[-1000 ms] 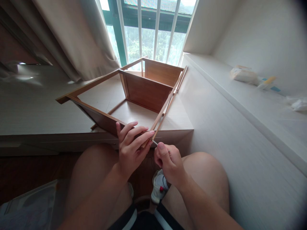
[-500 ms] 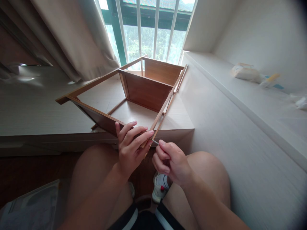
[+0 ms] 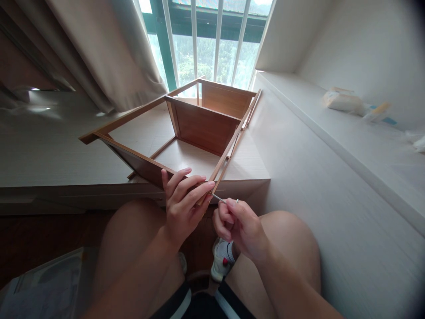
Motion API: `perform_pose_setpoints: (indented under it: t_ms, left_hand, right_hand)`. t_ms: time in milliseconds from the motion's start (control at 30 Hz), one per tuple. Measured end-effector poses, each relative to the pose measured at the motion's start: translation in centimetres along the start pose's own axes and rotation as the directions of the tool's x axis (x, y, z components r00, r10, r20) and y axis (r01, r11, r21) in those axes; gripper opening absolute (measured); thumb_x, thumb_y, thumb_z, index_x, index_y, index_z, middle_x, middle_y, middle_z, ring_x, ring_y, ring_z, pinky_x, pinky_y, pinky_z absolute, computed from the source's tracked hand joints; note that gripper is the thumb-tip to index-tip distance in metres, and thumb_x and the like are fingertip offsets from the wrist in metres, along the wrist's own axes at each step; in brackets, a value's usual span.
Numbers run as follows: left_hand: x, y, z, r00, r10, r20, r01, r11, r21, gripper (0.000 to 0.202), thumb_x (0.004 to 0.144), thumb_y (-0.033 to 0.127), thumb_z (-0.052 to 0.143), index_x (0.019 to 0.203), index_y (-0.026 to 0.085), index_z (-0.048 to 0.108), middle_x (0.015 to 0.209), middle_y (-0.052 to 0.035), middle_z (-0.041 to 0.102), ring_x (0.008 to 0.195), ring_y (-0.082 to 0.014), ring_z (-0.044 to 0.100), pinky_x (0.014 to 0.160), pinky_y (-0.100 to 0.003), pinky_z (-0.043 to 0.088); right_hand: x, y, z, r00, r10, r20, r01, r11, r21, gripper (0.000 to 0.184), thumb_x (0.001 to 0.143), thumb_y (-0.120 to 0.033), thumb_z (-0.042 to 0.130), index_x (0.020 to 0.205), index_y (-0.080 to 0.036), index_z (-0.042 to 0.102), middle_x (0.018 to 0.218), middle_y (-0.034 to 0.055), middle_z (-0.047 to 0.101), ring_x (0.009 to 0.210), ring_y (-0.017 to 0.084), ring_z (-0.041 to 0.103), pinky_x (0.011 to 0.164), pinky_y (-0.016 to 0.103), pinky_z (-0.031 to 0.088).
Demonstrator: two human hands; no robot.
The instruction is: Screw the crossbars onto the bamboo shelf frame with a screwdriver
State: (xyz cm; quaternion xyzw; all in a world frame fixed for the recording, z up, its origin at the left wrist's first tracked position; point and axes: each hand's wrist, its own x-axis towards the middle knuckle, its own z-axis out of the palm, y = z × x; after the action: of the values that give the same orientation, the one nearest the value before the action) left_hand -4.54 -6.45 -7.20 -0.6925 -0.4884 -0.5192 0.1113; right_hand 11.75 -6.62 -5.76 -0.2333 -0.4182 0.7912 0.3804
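A brown wooden shelf frame (image 3: 202,126) lies on its side on the pale platform (image 3: 49,150) under the window. My left hand (image 3: 182,206) is wrapped round the frame's near corner, fingers closed over the thin wooden rail. My right hand (image 3: 237,223) pinches a small metal hex key (image 3: 224,200), whose tip sits at that same corner beside my left fingertips. My bare knees are below both hands.
A raised pale ledge (image 3: 348,146) runs along the right, with white wrapped packets (image 3: 343,102) on it. A beige curtain (image 3: 109,48) hangs at the left of the barred window (image 3: 212,40). A plastic-covered sheet (image 3: 43,288) lies on the dark floor at lower left, a white shoe (image 3: 222,261) between my legs.
My right hand has turned at the wrist, so the short bent end of the hex key now sticks up between its fingers. My left hand and the frame have stayed put.
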Motion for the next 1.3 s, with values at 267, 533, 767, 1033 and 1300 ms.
perform_pose_setpoints:
  t_ms: [267,533,767,1033,1300]
  left_hand:
    - [0.1,0.1,0.0,1.000,-0.008,-0.002,0.008,1.000,-0.010,0.029,0.082,0.016,0.071,0.107,0.031,0.070,0.107,-0.0006,0.070,0.123,-0.0222,0.053,0.122,-0.054,0.015]
    - [0.1,0.2,-0.2,1.000,-0.013,0.013,0.013,1.000,-0.011,0.030,0.081,0.016,0.072,0.107,0.030,0.070,0.108,-0.0009,0.071,0.123,-0.0233,0.054,0.121,-0.056,0.015]
    - [0.3,0.5,-0.4,1.000,-0.020,0.019,0.020,1.000,-0.011,0.028,0.082,0.016,0.071,0.107,0.030,0.071,0.108,-0.0007,0.071,0.123,-0.0224,0.053,0.123,-0.055,0.012]
    - [0.3,0.4,-0.4,1.000,-0.021,0.011,0.021,1.000,-0.016,0.028,0.081,0.015,0.073,0.105,0.029,0.071,0.107,-0.0005,0.071,0.123,-0.0222,0.054,0.123,-0.055,0.013]
    - [0.3,0.6,-0.2,0.999,-0.036,-0.003,0.036,0.999,-0.018,0.027,0.082,0.014,0.071,0.104,0.030,0.072,0.106,0.0003,0.071,0.122,-0.0210,0.054,0.123,-0.054,0.012]
  right_hand:
    - [0.0,1.3,-0.7,0.962,-0.187,-0.197,0.122,0.946,-0.301,0.039,0.099,-0.043,0.046,0.068,-0.020,0.041,0.054,-0.0043,0.044,0.047,0.009,0.035,0.045,0.024,0.024]
    - [0.1,2.5,-2.3,0.819,-0.495,-0.290,0.304,0.803,-0.513,0.021,0.090,-0.034,0.066,0.094,-0.023,0.048,0.074,-0.0045,0.052,0.060,0.010,0.045,0.054,0.022,0.035]
    - [-0.2,2.6,-3.1,0.781,-0.586,-0.218,0.354,0.702,-0.618,0.020,0.089,-0.026,0.069,0.098,-0.025,0.052,0.078,-0.0041,0.056,0.063,0.010,0.050,0.058,0.022,0.040]
    - [-0.3,2.4,-2.7,0.893,-0.396,-0.213,0.272,0.853,-0.445,0.022,0.096,-0.035,0.058,0.081,-0.019,0.055,0.064,-0.0027,0.051,0.053,0.009,0.041,0.047,0.023,0.030]
    - [-0.5,2.4,-1.2,0.849,-0.477,-0.227,0.312,0.800,-0.513,0.034,0.099,-0.032,0.050,0.068,-0.019,0.047,0.059,-0.0025,0.046,0.053,0.010,0.039,0.050,0.027,0.028]
